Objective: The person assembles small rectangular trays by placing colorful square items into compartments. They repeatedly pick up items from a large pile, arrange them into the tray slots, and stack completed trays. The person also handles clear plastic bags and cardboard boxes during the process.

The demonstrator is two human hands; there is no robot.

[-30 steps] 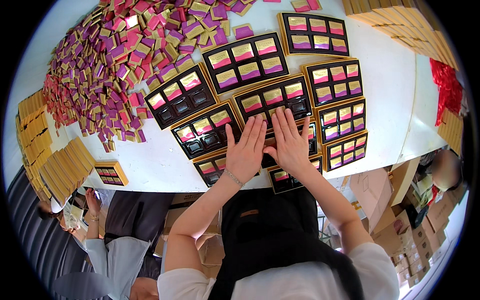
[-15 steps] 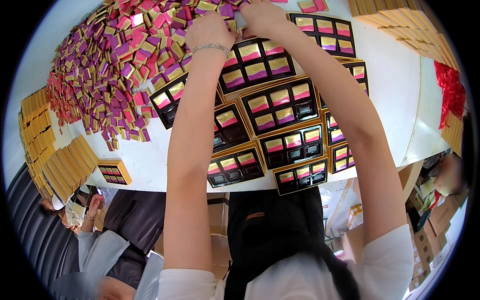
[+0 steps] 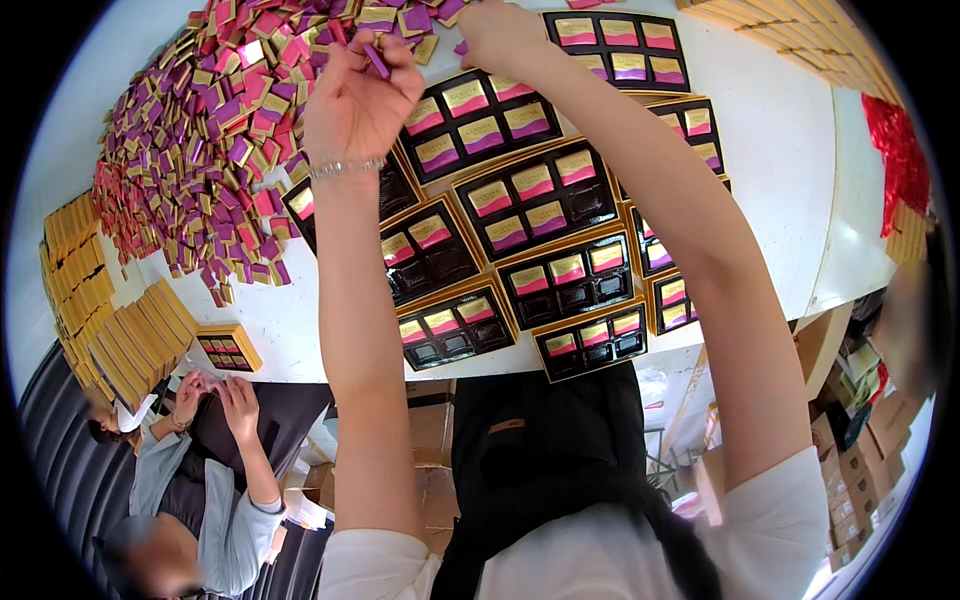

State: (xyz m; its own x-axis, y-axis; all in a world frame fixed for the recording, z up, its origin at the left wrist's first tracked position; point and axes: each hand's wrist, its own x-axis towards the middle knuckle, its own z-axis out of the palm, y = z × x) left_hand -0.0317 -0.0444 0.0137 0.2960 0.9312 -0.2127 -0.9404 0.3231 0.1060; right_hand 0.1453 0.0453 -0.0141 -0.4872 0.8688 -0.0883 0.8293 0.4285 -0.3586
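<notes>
My left hand (image 3: 362, 105), palm turned up, has its fingers closed on a purple foil-wrapped chocolate (image 3: 376, 62). Above the far boxes, my right hand (image 3: 497, 40) is bent down with its fingers together; the purple edge of another wrapped chocolate (image 3: 460, 47) shows at the fingertips, which are partly hidden. Below the hands lie black-trayed gift boxes with gold rims. A middle box (image 3: 537, 197) has one vacant slot at its lower right. Nearer boxes, such as the front one (image 3: 592, 342), hold pink-and-gold pieces in the back row above bare front slots.
A large heap of pink, purple and gold wrapped chocolates (image 3: 210, 150) covers the table's left. Gold boxes (image 3: 145, 335) stand stacked at left, more (image 3: 800, 40) at far right. Red shiny material (image 3: 885, 165) lies at the right edge. Another person (image 3: 205, 490) sits at lower left.
My left hand has drawn back left and turned palm up with a chocolate in it. My right hand has shifted slightly left. The seated person has come further into view, both hands raised.
</notes>
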